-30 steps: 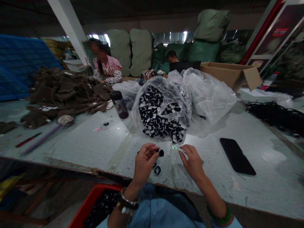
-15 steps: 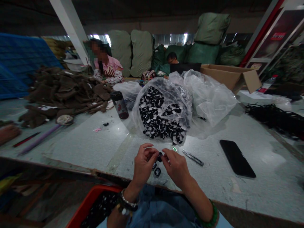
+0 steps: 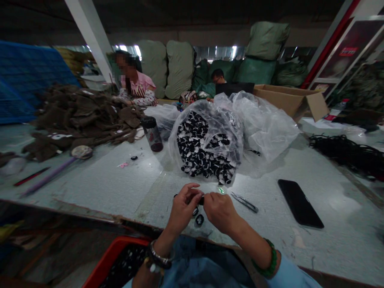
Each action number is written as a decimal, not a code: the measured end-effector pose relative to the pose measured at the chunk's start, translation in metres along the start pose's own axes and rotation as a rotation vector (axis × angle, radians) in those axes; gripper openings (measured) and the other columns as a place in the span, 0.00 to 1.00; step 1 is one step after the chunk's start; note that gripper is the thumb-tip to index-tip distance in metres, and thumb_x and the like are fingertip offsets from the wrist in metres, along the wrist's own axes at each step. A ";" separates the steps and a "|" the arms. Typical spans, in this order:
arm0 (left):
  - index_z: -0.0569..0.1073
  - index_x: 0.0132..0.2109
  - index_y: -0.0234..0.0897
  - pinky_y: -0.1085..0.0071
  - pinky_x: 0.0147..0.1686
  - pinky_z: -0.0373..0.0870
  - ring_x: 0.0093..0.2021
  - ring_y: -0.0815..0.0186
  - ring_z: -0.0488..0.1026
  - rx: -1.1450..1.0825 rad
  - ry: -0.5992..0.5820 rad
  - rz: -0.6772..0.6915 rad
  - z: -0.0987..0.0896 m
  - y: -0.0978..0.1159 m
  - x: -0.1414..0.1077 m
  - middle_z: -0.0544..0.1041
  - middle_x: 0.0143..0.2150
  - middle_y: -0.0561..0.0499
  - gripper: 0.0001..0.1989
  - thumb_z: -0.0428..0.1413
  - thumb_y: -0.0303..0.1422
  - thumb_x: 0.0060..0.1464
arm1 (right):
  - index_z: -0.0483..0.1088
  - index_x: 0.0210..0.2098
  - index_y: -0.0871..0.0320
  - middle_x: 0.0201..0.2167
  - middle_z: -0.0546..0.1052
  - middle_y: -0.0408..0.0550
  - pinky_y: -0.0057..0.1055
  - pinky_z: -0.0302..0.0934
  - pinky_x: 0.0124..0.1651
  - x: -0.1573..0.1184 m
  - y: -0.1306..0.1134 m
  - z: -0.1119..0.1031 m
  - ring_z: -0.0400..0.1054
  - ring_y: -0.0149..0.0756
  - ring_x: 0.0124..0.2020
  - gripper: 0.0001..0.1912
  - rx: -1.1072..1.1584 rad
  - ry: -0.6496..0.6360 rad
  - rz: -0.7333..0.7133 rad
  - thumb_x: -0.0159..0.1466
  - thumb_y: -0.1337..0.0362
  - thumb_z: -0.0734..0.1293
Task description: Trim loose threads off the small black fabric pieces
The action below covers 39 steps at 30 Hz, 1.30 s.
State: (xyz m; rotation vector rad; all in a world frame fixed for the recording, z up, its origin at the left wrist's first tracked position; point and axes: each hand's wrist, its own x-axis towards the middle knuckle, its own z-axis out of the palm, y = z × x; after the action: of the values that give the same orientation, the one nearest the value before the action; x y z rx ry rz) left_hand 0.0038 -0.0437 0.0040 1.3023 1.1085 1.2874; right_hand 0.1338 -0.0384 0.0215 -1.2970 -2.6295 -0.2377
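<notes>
Left hand [image 3: 183,210] and right hand [image 3: 221,213] together, pinching small black piece [image 3: 201,200] in front of clear plastic bag [image 3: 207,148]; risk: fingertip slip dropping it among loose pieces [image 3: 199,220] on surface [image 3: 105,188].

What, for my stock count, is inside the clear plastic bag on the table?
The clear plastic bag is packed with small black-and-white round pieces; those at its centre are hidden behind the outer ones.
</notes>
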 end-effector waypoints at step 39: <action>0.60 0.39 0.37 0.69 0.37 0.64 0.35 0.67 0.70 -0.140 0.243 -0.070 0.006 0.000 -0.005 0.72 0.33 0.50 0.16 0.55 0.28 0.41 | 0.64 0.25 0.60 0.20 0.68 0.43 0.23 0.52 0.26 0.002 -0.008 0.007 0.60 0.27 0.21 0.07 0.609 0.335 0.370 0.56 0.64 0.59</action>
State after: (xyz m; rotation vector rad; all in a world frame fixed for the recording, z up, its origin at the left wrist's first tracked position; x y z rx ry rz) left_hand 0.0094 -0.0490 0.0031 1.0148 1.1964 1.4710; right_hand 0.1256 -0.0399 0.0147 -1.3333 -1.9127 0.3473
